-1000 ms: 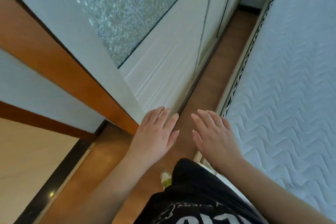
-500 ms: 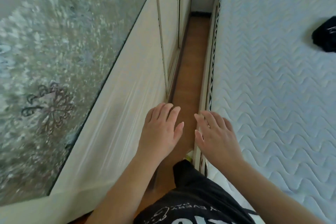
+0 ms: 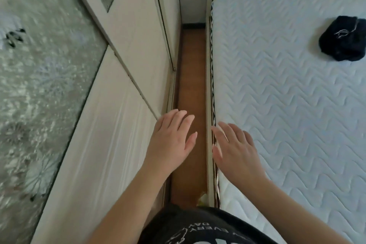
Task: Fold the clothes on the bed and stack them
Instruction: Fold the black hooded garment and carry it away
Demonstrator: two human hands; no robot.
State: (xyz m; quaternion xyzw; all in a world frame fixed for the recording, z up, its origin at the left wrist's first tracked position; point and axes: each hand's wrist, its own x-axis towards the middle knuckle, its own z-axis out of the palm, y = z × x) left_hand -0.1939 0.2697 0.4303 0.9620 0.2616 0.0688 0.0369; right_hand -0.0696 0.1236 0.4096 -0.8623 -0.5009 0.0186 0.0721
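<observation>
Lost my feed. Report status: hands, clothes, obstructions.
Left hand and right hand open, holding nothing. Dark garment bunched on the mattress, untouched. Nothing between hands and garment.

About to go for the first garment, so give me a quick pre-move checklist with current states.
1. Left hand free: ok, fingers straight, holding nothing.
2. Right hand free: ok, fingers straight, holding nothing.
3. Garment located: ok, a crumpled black garment lies on the mattress, far right.
4. Within reach from here: not ok, it lies well beyond both hands.
5. Folding space: ok, bare mattress between the right hand and the garment.
6. Other clothes to stack: cannot tell, the bed runs out of view.
</observation>
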